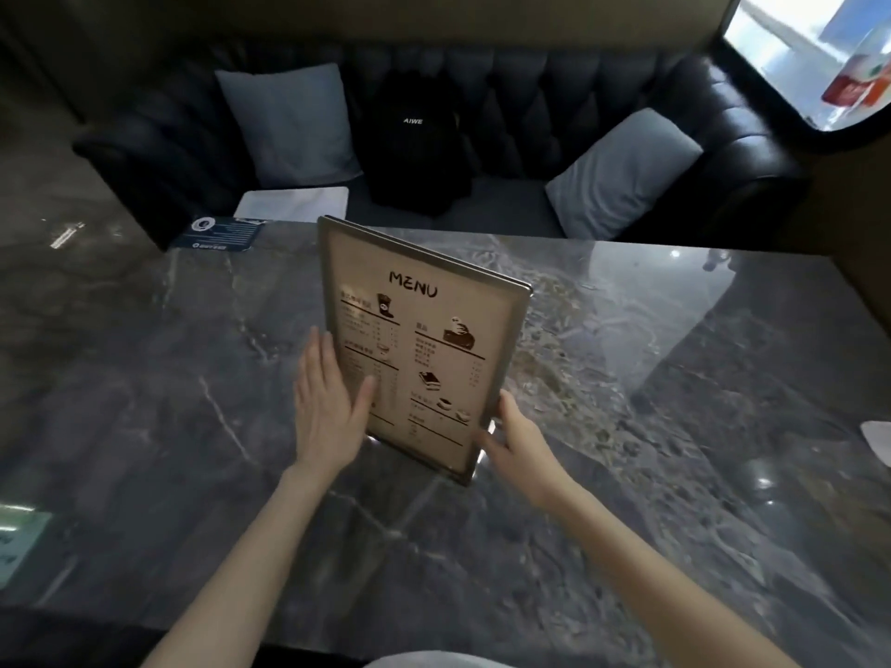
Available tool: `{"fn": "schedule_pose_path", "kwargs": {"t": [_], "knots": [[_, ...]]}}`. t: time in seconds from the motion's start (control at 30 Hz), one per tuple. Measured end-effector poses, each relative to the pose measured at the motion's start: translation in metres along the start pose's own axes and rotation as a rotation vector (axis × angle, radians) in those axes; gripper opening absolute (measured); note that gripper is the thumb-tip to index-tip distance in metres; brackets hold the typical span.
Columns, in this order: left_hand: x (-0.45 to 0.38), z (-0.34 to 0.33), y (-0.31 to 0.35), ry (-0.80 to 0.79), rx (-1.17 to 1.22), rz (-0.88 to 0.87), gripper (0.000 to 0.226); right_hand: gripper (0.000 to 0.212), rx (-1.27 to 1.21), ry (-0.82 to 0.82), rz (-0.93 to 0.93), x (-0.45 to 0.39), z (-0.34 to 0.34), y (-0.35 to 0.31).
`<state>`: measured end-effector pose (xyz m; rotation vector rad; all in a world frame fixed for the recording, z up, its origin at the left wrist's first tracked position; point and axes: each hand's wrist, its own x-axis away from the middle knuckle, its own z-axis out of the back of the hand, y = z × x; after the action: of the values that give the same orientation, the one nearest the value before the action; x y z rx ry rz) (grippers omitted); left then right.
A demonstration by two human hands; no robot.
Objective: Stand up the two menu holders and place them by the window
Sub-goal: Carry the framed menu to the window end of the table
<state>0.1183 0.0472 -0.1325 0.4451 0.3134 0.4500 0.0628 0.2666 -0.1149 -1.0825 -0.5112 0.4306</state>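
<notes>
A menu holder (434, 330) with a metal frame and a beige page headed "MENU" stands upright near the middle of the dark marble table (627, 378), its face turned toward me. My left hand (323, 402) grips its lower left edge, thumb across the front and fingers flat behind. My right hand (511, 438) pinches the lower right corner near the base. The window (810, 55) is at the top right, beyond the table's right end. A second menu holder is not in view.
A black tufted sofa (530, 89) runs along the far side, with two grey cushions (289, 122) and a black backpack (419, 142). A dark blue card (219, 233) lies at the table's far left corner. Something white (877, 441) shows at the right edge.
</notes>
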Motion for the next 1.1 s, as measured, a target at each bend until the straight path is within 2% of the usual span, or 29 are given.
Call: {"fn": "schedule_pose_path", "kwargs": {"t": [0.13, 0.27, 0.3, 0.4, 0.5, 0.6, 0.77, 1.1], "knots": [[-0.023, 0.002, -0.018, -0.068, 0.327, 0.218, 0.070, 0.024, -0.113, 0.089, -0.054, -0.006, -0.010, 0.002], [-0.036, 0.013, -0.018, -0.202, 0.903, 0.379, 0.039, 0.023, -0.111, 0.136, -0.081, -0.008, -0.009, -0.001], [-0.038, 0.013, -0.021, -0.234, 0.976, 0.381, 0.040, 0.024, -0.093, 0.143, -0.086, -0.009, -0.008, -0.001], [-0.044, 0.010, -0.032, -0.264, 1.050, 0.422, 0.043, 0.023, -0.074, 0.150, -0.081, -0.012, -0.004, -0.002], [-0.051, 0.005, -0.042, -0.284, 1.114, 0.427, 0.030, 0.022, -0.079, 0.146, -0.094, -0.014, -0.001, -0.003], [-0.056, 0.003, -0.046, -0.316, 1.164, 0.403, 0.027, 0.025, -0.070, 0.104, -0.080, -0.016, 0.004, -0.003], [-0.059, -0.005, -0.047, -0.282, 1.249, 0.529, 0.022, 0.026, -0.026, 0.092, -0.060, -0.016, 0.006, -0.004], [-0.061, -0.009, -0.019, -0.220, 1.341, 0.626, 0.023, 0.029, -0.093, 0.134, -0.073, -0.012, 0.012, -0.002]]}}
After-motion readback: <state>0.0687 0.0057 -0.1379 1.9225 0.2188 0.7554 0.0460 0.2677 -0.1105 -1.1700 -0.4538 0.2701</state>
